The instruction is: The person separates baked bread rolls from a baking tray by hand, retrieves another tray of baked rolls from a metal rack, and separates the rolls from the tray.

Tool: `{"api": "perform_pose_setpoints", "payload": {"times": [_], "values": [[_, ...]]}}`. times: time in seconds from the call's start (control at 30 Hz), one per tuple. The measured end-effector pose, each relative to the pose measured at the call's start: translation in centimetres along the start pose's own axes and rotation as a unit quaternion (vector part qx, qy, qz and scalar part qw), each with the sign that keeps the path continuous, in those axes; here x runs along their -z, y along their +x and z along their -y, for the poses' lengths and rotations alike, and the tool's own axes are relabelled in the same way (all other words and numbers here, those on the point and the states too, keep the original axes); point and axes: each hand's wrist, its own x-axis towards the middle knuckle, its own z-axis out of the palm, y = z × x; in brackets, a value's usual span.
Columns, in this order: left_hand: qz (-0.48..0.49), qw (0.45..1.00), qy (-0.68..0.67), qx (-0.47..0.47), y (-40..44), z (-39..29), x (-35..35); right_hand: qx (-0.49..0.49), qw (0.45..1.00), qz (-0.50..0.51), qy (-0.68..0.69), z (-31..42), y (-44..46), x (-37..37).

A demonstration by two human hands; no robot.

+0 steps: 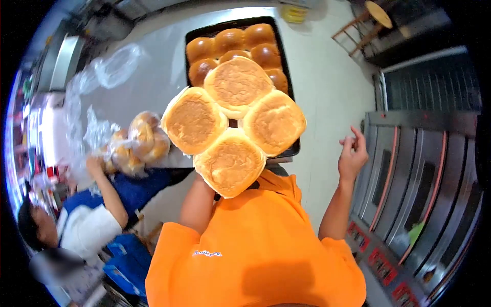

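Four-sided cluster of joined bread buns (235, 151) is tipped so its flat, browned undersides face me. My left forearm (198, 204) runs up behind it, and the buns hide my left hand, which bears them from behind. Beyond and partly covered by the cluster, glossy brown buns (228, 40) sit in rows in a black baking tray (282, 46). Out to the right, my right hand (353, 155) is raised in the air with nothing in it, its index finger stretched and the others loosely curled.
A grey worktable (161, 56) holds the tray and crumpled clear plastic (120, 64). At left, a co-worker's hand (94, 166) touches bagged bread (146, 138). Oven doors (417, 179) line the right side. A wooden stool (378, 14) stands at the far right.
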Motion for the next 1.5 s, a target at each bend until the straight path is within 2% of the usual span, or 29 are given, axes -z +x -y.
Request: {"api": "perform_pose_setpoints", "payload": {"times": [0.07,0.13,0.27,0.37,0.43,0.47,0.5,0.53,0.67,0.8,0.87,0.93,0.97,1.0,1.07,1.13,1.17,1.2,1.27,1.3,1.33,1.37,1.4,1.5], "values": [[-0.011,0.999,0.001,-0.053,0.1,0.1,-0.2,-0.032,0.997,0.063,0.033,-2.2,1.7,-2.0],[-0.034,0.993,0.008,-0.114,-0.1,0.8,-0.7,-0.022,0.987,0.145,0.067,-4.1,3.5,-4.8],[-0.080,0.971,0.002,-0.226,-0.7,3.7,-1.7,0.012,0.936,0.319,0.150,-2.6,8.5,-12.1],[-0.114,0.947,-0.017,-0.299,-0.9,6.2,-2.4,0.087,0.882,0.429,0.176,-1.0,10.9,-18.7],[-0.127,0.929,-0.037,-0.345,-1.5,8.1,-2.1,0.188,0.844,0.475,0.163,1.4,11.6,-23.1],[-0.132,0.923,-0.050,-0.358,-2.2,9.0,-1.7,0.244,0.823,0.469,0.206,2.3,10.6,-25.1],[-0.133,0.915,-0.064,-0.376,-2.6,9.7,-1.2,0.224,0.794,0.531,0.193,3.4,10.0,-26.8],[-0.134,0.908,-0.079,-0.389,-2.9,10.5,-0.5,0.327,0.766,0.512,0.208,3.7,9.0,-29.1],[-0.173,0.880,-0.077,-0.436,-3.9,12.0,1.8,0.471,0.654,0.565,0.175,4.6,4.5,-38.0],[-0.260,0.841,0.008,-0.475,-6.3,14.1,5.6,0.624,0.608,0.487,0.064,2.2,-2.1,-49.3],[-0.255,0.828,0.050,-0.497,-6.5,14.2,7.4,0.604,0.546,0.554,-0.173,4.3,-3.8,-50.9],[-0.247,0.817,0.006,-0.521,-5.6,14.4,7.1,0.618,0.509,0.558,-0.219,-0.6,-5.0,-58.8],[-0.271,0.805,0.007,-0.528,-6.1,15.2,8.6,0.565,0.552,0.575,-0.213,1.2,-4.6,-57.6],[-0.273,0.800,0.008,-0.534,-6.2,15.5,9.4,0.525,0.606,0.570,-0.180,-0.4,-5.1,-60.5],[-0.225,0.809,-0.023,-0.543,-6.3,15.6,10.5,0.555,0.589,0.563,-0.167,-0.6,-4.3,-61.5],[-0.234,0.807,-0.045,-0.541,-6.5,15.2,10.1,0.551,0.590,0.573,-0.142,1.3,-3.5,-59.0],[-0.242,0.801,-0.062,-0.544,-5.7,15.4,8.8,0.425,0.596,0.681,-0.029,3.5,-2.1,-56.3],[-0.238,0.802,-0.063,-0.544,-6.1,15.5,9.7,0.283,0.577,0.762,0.080,4.8,-1.8,-53.7],[-0.184,0.834,-0.072,-0.516,-7.3,16.2,11.4,0.277,0.571,0.730,0.255,6.3,-1.3,-47.9],[-0.182,0.834,-0.074,-0.515,-7.1,15.4,10.9,0.278,0.556,0.726,0.295,7.1,-1.4,-45.7],[-0.186,0.838,-0.011,-0.513,-6.9,14.1,9.9,0.277,0.541,0.720,0.334,8.0,-1.6,-43.7],[-0.190,0.839,0.052,-0.508,-6.8,13.4,9.0,0.305,0.540,0.712,0.329,9.4,-1.7,-41.5],[-0.186,0.840,0.053,-0.506,-6.9,13.4,8.4,0.336,0.529,0.688,0.366,10.1,-2.3,-40.2],[-0.219,0.834,-0.010,-0.506,-6.9,14.3,8.1,0.384,0.520,0.664,0.375,12.0,-3.3,-37.2]]}}
